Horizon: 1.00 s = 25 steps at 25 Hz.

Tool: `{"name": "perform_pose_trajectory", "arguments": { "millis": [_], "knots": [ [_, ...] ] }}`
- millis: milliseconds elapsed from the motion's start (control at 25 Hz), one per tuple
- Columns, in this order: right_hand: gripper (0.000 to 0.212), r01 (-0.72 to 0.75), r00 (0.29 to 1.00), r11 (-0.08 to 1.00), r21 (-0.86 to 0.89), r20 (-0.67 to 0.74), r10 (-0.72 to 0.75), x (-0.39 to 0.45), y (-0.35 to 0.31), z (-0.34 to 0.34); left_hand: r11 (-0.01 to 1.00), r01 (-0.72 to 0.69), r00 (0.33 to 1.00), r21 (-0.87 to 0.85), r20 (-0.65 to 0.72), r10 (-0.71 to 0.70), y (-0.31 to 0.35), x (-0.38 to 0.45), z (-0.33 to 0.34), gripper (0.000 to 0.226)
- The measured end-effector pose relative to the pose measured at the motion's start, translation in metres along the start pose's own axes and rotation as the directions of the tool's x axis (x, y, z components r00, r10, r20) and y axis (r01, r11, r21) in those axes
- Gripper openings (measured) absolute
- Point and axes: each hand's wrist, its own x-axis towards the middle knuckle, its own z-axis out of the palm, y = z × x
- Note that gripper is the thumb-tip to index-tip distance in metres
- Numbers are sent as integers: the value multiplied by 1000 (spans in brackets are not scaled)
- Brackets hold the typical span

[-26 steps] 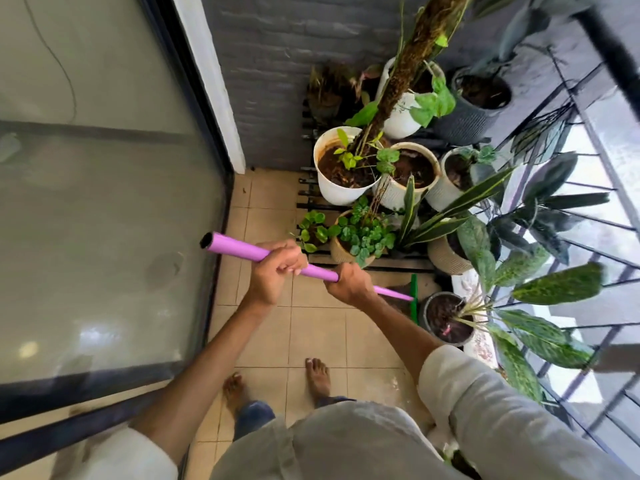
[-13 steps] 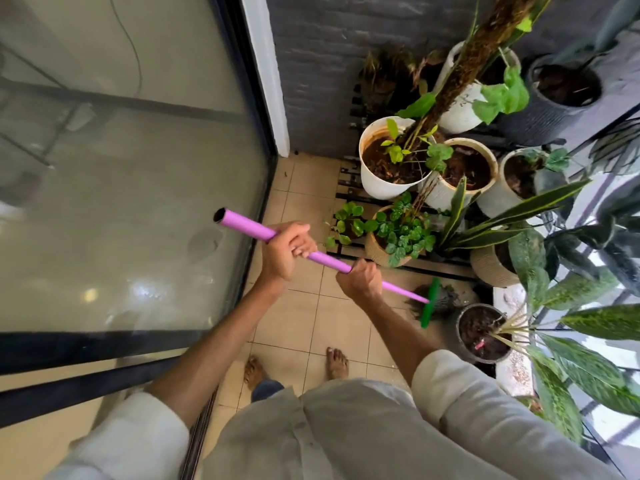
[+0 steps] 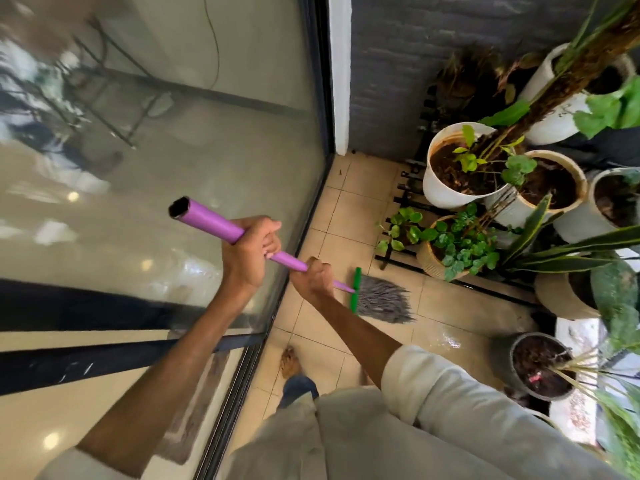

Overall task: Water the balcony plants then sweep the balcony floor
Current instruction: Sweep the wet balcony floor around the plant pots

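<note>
Both hands have us wrapped round the purple handle, left hand high, right hand low near the green crossbar, with the grey mop head lying on the tan tiled floor just in front of the potted plants. We judge the sweeping step is on, and next calls for drawing that head across the tiles without clipping the pots. Wet sheen glistens by the dark pot; glass door to our left.

Both hands, left and right, grip the purple mop handle (grey mop head on the tiles).
</note>
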Motion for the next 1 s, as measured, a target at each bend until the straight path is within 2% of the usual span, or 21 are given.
{"name": "perform_pose_trajectory", "arguments": {
  "millis": [40, 120, 240, 360, 480, 680, 840, 1000],
  "knots": [
    [25, 88, 994, 996, 18, 59, -89, 6, -10, 10, 999, -34, 999, 19, 13, 34, 9, -1, -3, 39],
    [19, 142, 989, 989, 32, 41, -143, 11, -33, 26, 993, -94, 995, 72, 39, 91, 20, -4, -5, 40],
    [19, 180, 977, 977, 113, 92, -190, 11, -44, 38, 983, -146, 989, 108, 37, 143, 22, -17, 1, 38],
    [14, 159, 984, 966, 203, 52, -173, 4, -36, 30, 975, -189, 981, 113, 64, 183, 16, -30, 18, 35],
    [16, 170, 985, 980, 102, -14, -170, 8, -10, 17, 978, -197, 979, 69, 69, 192, 11, -36, 35, 28],
    [27, 163, 980, 986, 13, -117, -161, -4, 53, -43, 990, -72, 995, -118, 62, 80, -12, -34, 72, 42],
    [27, 60, 985, 990, -126, -153, -79, -6, 136, -89, 988, 48, 976, -147, 219, -15, -57, -42, 118, 33],
    [28, -141, 969, 982, -124, -222, 111, -9, 211, -127, 982, 172, 905, -72, 407, -128, -106, -56, 156, 34]
  ]
}}
